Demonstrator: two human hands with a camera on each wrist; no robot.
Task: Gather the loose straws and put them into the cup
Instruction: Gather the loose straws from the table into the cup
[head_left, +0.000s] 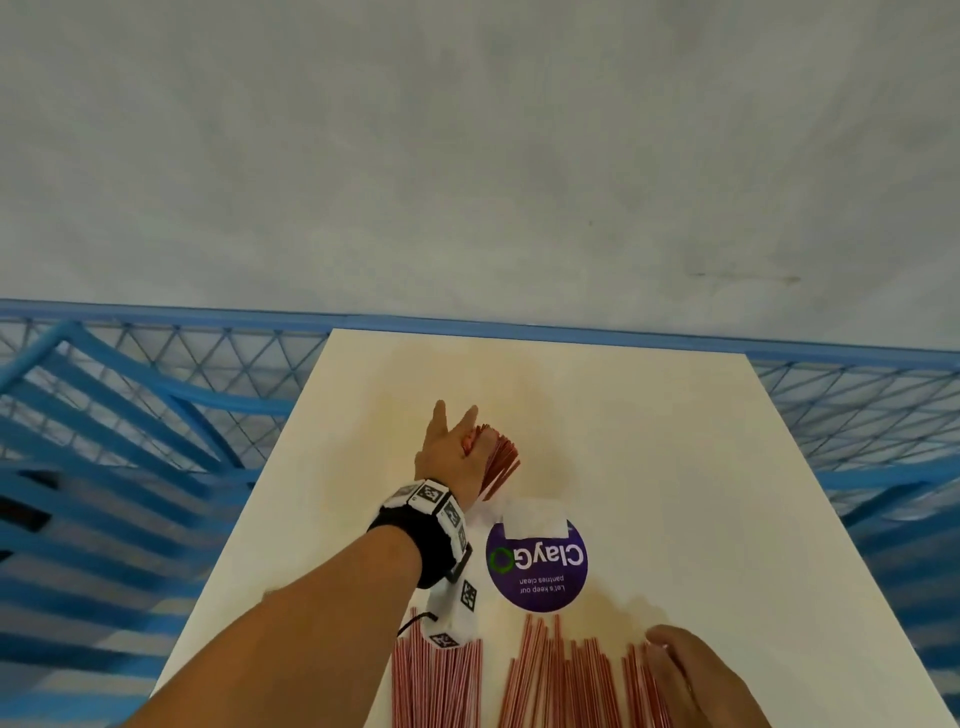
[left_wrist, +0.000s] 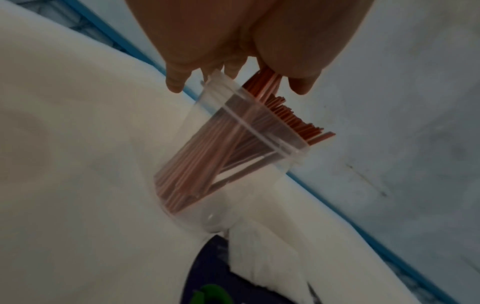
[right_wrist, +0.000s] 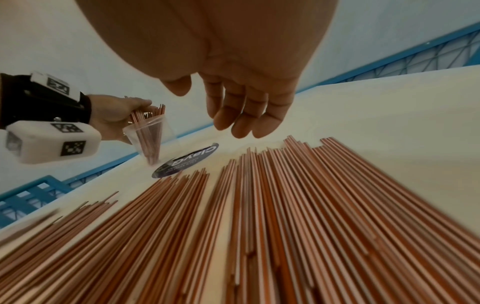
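Left wrist view shows the clear plastic cup (left_wrist: 233, 156) on the white table (left_wrist: 64, 144), part-filled with red-striped straws (left_wrist: 272, 86). The left hand (head_left: 449, 454) pinches a small bunch above its rim — likely feeding them in. Loose straws (right_wrist: 259, 226) lie nearer, under the right hand (right_wrist: 241, 107), fingers relaxed, holding nothing. A purple sticker (head_left: 537, 564) lies between — no obstacle.

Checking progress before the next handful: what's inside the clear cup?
The clear cup holds a leaning bunch of red-and-white straws, tips past its rim. The left hand covers some tips, so no count.
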